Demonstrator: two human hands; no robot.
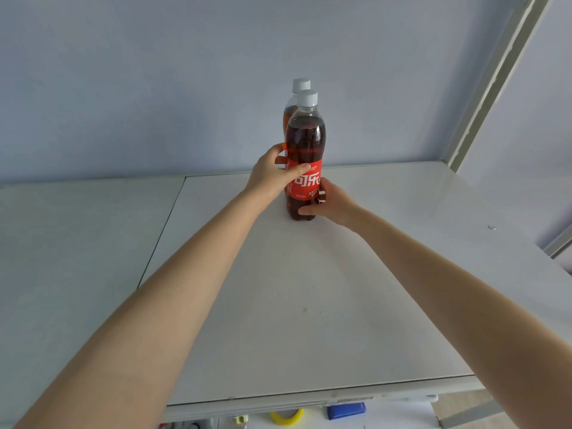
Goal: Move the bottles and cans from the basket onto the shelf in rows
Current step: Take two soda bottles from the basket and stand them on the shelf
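**Left panel (pixel 77 236):** white, smooth, faintly glossy board. It abuts the main shelf, with a dark seam between them.

**Left hand (pixel 268 178):** grips the front cola bottle at label height from the bottle's left. The thumb lies across the label face and the fingers curl round behind.

**Front cola bottle (pixel 305 140):** clear moulded plastic, dark brown liquid, red wrap label, white ribbed screw cap. Its long axis is upright and its base is on the white shelf board (pixel 309 289), straight ahead between the two hands.

**Rear cola bottle (pixel 301 85):** same pattern, directly behind the front one. Only the cap and one shoulder show, so contact between the two cannot be told.

**Right hand (pixel 332 204):** holds the front bottle low, from the bottle's right, with the thumb across the base.

**Judgement:** both hands are equally near. The move turns on squaring the front bottle to the rear one, so the row runs front to back. A round plastic base probably slides readily on this slick board.

**Upright post (pixel 495 85):** pale painted metal at the shelf's right rear corner.

**Basket:** not in view.
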